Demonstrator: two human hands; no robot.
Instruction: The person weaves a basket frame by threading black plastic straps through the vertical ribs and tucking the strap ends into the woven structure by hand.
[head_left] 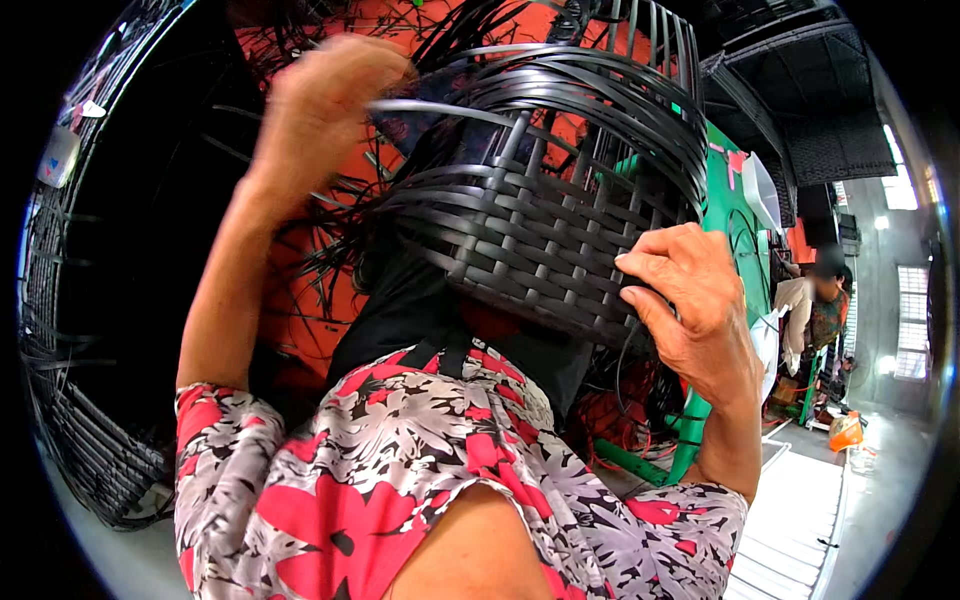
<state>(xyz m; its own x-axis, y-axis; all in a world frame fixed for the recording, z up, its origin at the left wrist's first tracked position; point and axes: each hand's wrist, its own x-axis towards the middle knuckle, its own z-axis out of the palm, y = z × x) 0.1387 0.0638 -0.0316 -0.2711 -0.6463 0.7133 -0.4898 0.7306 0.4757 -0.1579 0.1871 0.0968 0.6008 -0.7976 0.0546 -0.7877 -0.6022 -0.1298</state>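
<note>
A black basket (pixel 556 240) of woven flat plastic strips lies across my lap, its lower part a tight weave. Long loose strips (pixel 590 85) arch over its far side, and more ends fan out at its left. My right hand (pixel 692 295) is at the basket's right edge, its thumb and bent forefinger pinching the weave. Up at the left, my left hand (pixel 335 95) is raised and smeared by motion, its fingers hard to make out. One pale-shining strip (pixel 440 107) runs from the weave toward that hand; whether it is held cannot be told.
Strip scraps litter the red floor (pixel 345 285). A green table (pixel 732 190) stands at the right, with a green metal bar (pixel 640 462) low beside me. Dark woven pieces (pixel 95 430) are stacked at the left. Another person (pixel 828 310) is far off at the right.
</note>
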